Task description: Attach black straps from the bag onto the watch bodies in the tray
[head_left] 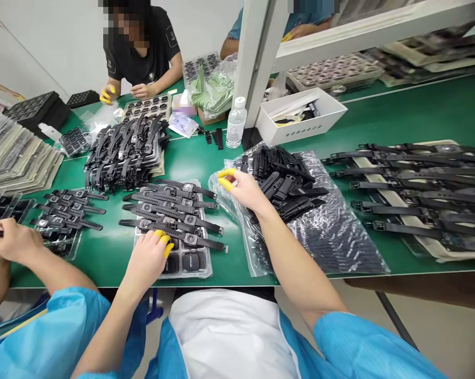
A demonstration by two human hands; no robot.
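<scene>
My left hand (147, 258), with yellow finger covers, rests at the lower left part of a clear plastic tray (206, 266). Its fingers are curled over the tray, and what they grip, if anything, is hidden. Black watches with straps (190, 221) lie in slanting rows across this tray, and dark square watch faces (190, 261) show in its front pockets. My right hand (243, 188), also with yellow finger covers, is above the left edge of a plastic bag (320, 231). Its thumb and forefinger are apart with nothing between them. Loose black straps (280, 179) are piled on the bag.
Trays of watches stand at right (419, 195), at left (69, 210) and in a stack (122, 152) behind. A bottle (236, 123) and white box (300, 116) stand beyond the bag. A co-worker's hands (14, 239) are at far left; another person (142, 58) sits opposite.
</scene>
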